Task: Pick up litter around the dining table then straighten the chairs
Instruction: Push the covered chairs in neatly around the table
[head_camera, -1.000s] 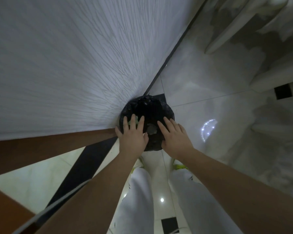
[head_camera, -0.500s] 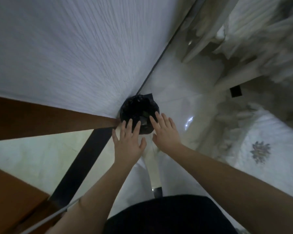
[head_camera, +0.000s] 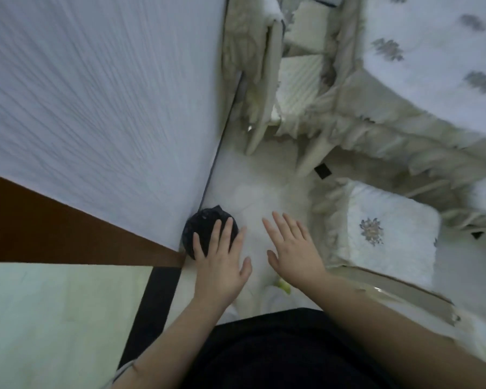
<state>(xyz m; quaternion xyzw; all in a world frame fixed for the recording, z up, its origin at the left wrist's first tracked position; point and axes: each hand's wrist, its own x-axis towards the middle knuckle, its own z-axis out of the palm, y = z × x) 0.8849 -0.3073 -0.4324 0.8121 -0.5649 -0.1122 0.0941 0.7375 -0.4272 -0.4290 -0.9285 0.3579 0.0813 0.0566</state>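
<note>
A small round bin lined with a black bag [head_camera: 201, 230] stands on the pale floor against the wall's foot. My left hand [head_camera: 219, 262] hovers above its near side with straight spread fingers and holds nothing. My right hand [head_camera: 293, 251] is spread flat to the right of the bin, over bare floor, also empty. A dining chair with a white embroidered seat cover [head_camera: 387, 234] stands at my right. The dining table with a flowered white cloth [head_camera: 432, 66] fills the upper right. No litter shows on the floor.
A white ribbed wall [head_camera: 96, 94] with a brown skirting [head_camera: 54, 228] takes up the left. Another covered chair [head_camera: 298, 80] stands at the top centre, its legs on the floor. A black strip [head_camera: 155, 299] crosses the floor tiles at lower left.
Both hands have lifted away from the bin's mouth, and the right one has swung off to the right. My view has risen and turned towards the table and chairs.
</note>
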